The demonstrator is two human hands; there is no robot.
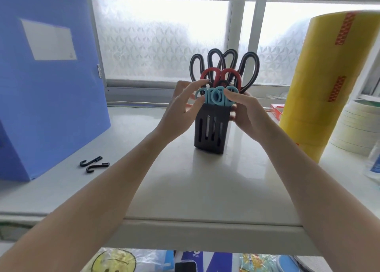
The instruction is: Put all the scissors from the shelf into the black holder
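Steadying the black holder [209, 129] at frame centre on the shelf [185, 189], my right hand [244, 109] wraps its far side, fingers curled against it. My left hand [181, 107], fingers spread, touches the blue scissors [216, 95], seemingly seating them. Red scissors [222, 76] and black scissors [224, 63] stand behind, handles up.

Scissors [218, 80] in holder [210, 129] on shelf [185, 189], between folder [47, 90] left and rolls [320, 86] right.

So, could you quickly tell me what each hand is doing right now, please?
Left hand: open, fingers spread, touching the blue scissors.
Right hand: wrapped around the black holder, fingertips on the blue handles.
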